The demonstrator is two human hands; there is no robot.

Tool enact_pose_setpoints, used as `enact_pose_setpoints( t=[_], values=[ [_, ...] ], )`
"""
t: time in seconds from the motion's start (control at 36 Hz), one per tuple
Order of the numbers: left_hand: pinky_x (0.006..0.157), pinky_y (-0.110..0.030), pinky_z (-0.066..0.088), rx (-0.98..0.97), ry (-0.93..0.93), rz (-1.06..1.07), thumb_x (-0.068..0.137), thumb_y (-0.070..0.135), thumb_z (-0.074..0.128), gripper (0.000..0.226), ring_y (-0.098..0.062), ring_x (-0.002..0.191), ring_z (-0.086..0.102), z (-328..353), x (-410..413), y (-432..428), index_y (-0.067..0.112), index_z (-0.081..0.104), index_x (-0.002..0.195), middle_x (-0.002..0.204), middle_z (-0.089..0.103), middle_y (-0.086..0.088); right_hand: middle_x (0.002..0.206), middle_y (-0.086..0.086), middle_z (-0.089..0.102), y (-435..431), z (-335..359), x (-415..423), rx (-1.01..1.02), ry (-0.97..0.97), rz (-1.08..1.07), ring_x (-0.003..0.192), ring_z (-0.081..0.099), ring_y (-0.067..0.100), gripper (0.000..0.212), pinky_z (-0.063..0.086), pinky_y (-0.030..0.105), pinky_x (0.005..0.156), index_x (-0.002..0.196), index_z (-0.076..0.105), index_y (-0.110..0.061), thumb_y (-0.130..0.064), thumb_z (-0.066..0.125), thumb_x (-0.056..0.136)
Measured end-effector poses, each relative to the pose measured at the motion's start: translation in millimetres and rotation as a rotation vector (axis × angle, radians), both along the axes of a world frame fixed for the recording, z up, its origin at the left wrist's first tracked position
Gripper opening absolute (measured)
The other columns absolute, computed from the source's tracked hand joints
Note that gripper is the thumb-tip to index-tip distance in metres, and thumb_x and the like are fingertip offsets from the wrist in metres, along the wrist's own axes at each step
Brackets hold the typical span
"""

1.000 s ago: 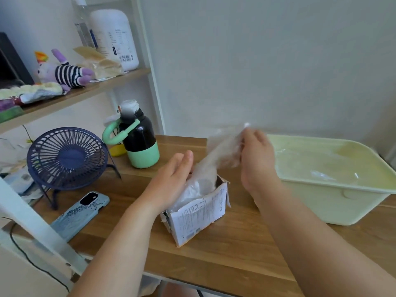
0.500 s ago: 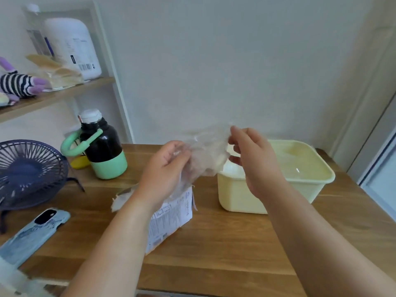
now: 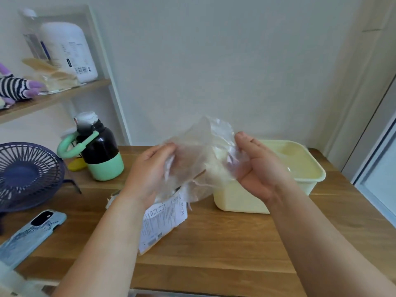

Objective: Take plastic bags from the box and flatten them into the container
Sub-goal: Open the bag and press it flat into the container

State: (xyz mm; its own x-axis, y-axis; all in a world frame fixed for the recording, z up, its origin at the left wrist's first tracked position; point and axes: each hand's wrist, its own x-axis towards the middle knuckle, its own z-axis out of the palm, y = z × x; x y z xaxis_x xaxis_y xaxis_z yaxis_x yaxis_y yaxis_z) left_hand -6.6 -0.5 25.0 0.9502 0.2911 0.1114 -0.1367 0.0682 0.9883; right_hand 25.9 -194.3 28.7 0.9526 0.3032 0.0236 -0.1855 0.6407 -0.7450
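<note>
A clear, crumpled plastic bag point(image 3: 199, 155) hangs in the air above the desk, stretched between both hands. My left hand point(image 3: 147, 172) grips its left edge, and my right hand point(image 3: 259, 168) grips its right edge with the palm turned up. Below the left hand stands the small cardboard box point(image 3: 162, 221) with a printed label, its top largely hidden by my wrist and the bag. The pale yellow plastic container point(image 3: 308, 179) sits on the desk just right of the box, behind my right hand.
A black and green bottle point(image 3: 98, 151) stands at the back left of the wooden desk point(image 3: 214, 264). A dark blue fan point(image 3: 25, 176) and a phone point(image 3: 32, 234) lie at the left. A shelf point(image 3: 53, 97) holds a white jug and a toy.
The bag has come fully out of the box and up. My left hand left the box and took the bag's left edge; both hands have spread it wider.
</note>
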Motion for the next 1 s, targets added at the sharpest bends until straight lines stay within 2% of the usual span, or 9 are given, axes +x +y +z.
enact_pose_setpoints(
  t=[0.17,0.25,0.33,0.39,0.47,0.67,0.83,0.89,1.0],
  values=[
    [0.061,-0.023,0.042,0.139,-0.015,0.172,0.088,0.019,0.061,0.026,-0.014,0.059,0.049,14,7,0,0.014,0.053,0.064,0.054,0.051,0.005,0.062,0.000,0.050,-16,12,-1,-0.298,-0.100,-0.245,0.050,0.049,0.012,0.015,0.046,0.020,0.048,0.102,0.057,-0.018,-0.008,0.059,0.092],
    [0.062,-0.028,0.042,0.354,-0.021,0.327,0.088,0.030,0.063,0.014,-0.015,0.076,0.061,20,21,-2,0.019,0.063,0.096,0.079,0.062,0.012,0.068,0.001,0.050,-32,17,3,-0.496,-0.163,-0.348,0.053,0.048,0.014,0.026,0.042,0.016,0.043,0.112,0.056,-0.019,-0.002,0.056,0.093],
    [0.088,-0.032,0.042,0.606,-0.191,0.606,0.087,0.037,0.066,0.058,-0.020,0.108,0.057,24,29,-8,0.016,0.044,0.137,0.125,0.052,0.001,0.071,0.000,0.051,-49,21,9,-0.633,-0.162,-0.455,0.051,0.048,0.012,0.024,0.046,0.019,0.048,0.108,0.060,-0.020,-0.002,0.052,0.094],
    [0.093,-0.035,0.042,0.762,-0.478,0.659,0.088,0.032,0.064,0.056,-0.026,0.112,0.054,28,25,-23,0.012,0.045,0.137,0.129,0.049,-0.010,0.072,-0.001,0.053,-57,21,14,-0.690,-0.132,-0.511,0.050,0.049,0.011,0.023,0.051,0.023,0.054,0.104,0.061,-0.020,-0.003,0.048,0.095],
    [0.089,-0.029,0.042,0.960,-0.656,0.341,0.091,0.035,0.051,0.039,-0.019,0.105,0.057,25,28,-57,0.016,0.061,0.124,0.119,0.058,-0.004,0.075,-0.001,0.052,-67,22,22,-0.661,-0.064,-0.603,0.049,0.048,0.012,0.031,0.055,0.026,0.056,0.094,0.058,-0.025,0.001,0.042,0.094],
    [0.116,-0.043,0.024,1.352,0.074,-0.441,0.096,0.058,0.037,0.053,-0.018,0.145,0.024,-6,71,-99,0.039,0.037,0.146,0.160,0.021,0.005,0.083,0.008,0.047,-87,15,37,-0.844,0.055,-0.616,0.057,0.051,0.017,0.029,0.056,0.033,0.056,0.111,0.048,-0.015,0.005,0.038,0.093],
    [0.107,-0.044,0.035,1.331,0.233,-0.586,0.096,0.063,0.032,0.046,-0.025,0.130,0.045,-11,97,-121,0.040,0.061,0.122,0.137,0.052,0.007,0.106,0.008,0.052,-112,6,48,-1.757,-0.119,-0.469,0.097,0.050,0.028,0.038,0.042,0.028,0.072,0.126,0.047,-0.015,-0.004,0.043,0.090],
    [0.109,-0.043,0.034,1.374,0.298,-0.629,0.092,0.068,0.035,0.052,-0.023,0.131,0.045,-11,102,-126,0.038,0.059,0.128,0.144,0.048,0.007,0.131,0.010,0.044,-114,8,47,-2.023,-0.189,-0.474,0.120,0.040,0.031,0.045,0.036,0.035,0.092,0.133,0.045,-0.023,-0.009,0.045,0.090],
    [0.112,-0.036,0.031,1.438,0.379,-0.680,0.087,0.068,0.048,0.065,-0.019,0.138,0.038,-14,113,-133,0.035,0.044,0.143,0.152,0.038,0.009,0.141,-0.001,0.041,-116,15,49,-2.165,-0.480,-0.424,0.129,0.035,0.024,0.042,0.024,0.038,0.102,0.131,0.051,-0.031,-0.017,0.047,0.092]
  ],
)
